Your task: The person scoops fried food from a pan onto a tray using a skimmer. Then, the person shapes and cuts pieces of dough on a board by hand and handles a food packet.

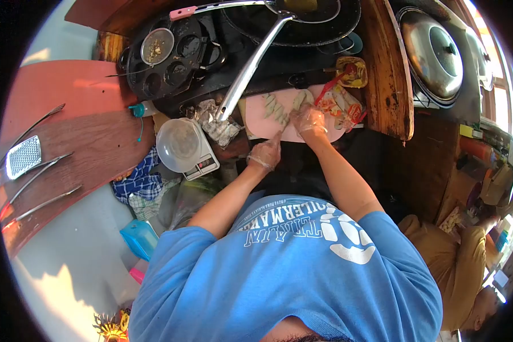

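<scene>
Both hands wear clear plastic gloves. My left hand [265, 154] is closed at the near edge of the pink cutting board [256, 121], around something thin that I cannot make out; it points toward the food. Just to its right, my right hand [309, 122] is bent over the board, its fingers closed on a pale greenish food piece [300, 100]. Several cut pale pieces [276, 109] lie in a row on the board, left of that piece. An open printed packet [341, 107] rests on the board's right side, beside my right hand.
A bowl [179, 145] sits on a white scale [204, 161] at left. Beyond are a molded pan [174, 60], a large wok [325, 34] and a metal handle [251, 68] reaching toward the board. A wooden panel [386, 68] stands right. Another person's brown-clothed part [439, 256] shows lower right.
</scene>
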